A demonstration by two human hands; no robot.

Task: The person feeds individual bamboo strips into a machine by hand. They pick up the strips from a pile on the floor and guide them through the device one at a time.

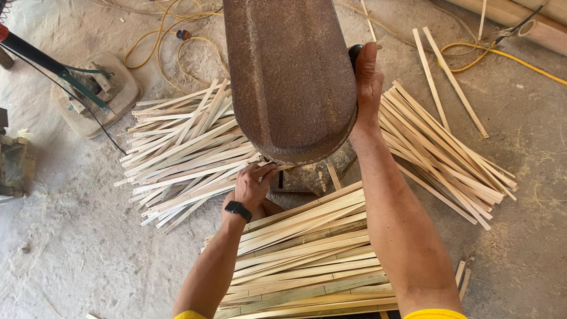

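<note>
1. Left hand (253, 186), black watch at the wrist, fingers closed around a bamboo strip (277, 169) just under the rusty machine housing (289, 77)
2. Right hand (367, 82) flat against the housing's right side, fingers straight, gripping nothing
3. Strip pale, thin, flat, mostly hidden
4. Strip piles left (177, 153), right (443, 153), near (307, 254)
5. Dusty concrete floor (71, 248), yellow cable (508, 56)

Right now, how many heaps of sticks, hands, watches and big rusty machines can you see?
Stick heaps: 3 — left heap, right heap, near heap
Hands: 2 — left hand on a stick, right hand on the machine's side
Watches: 1 — watch
Rusty machines: 1 — machine
Total: 7
</note>
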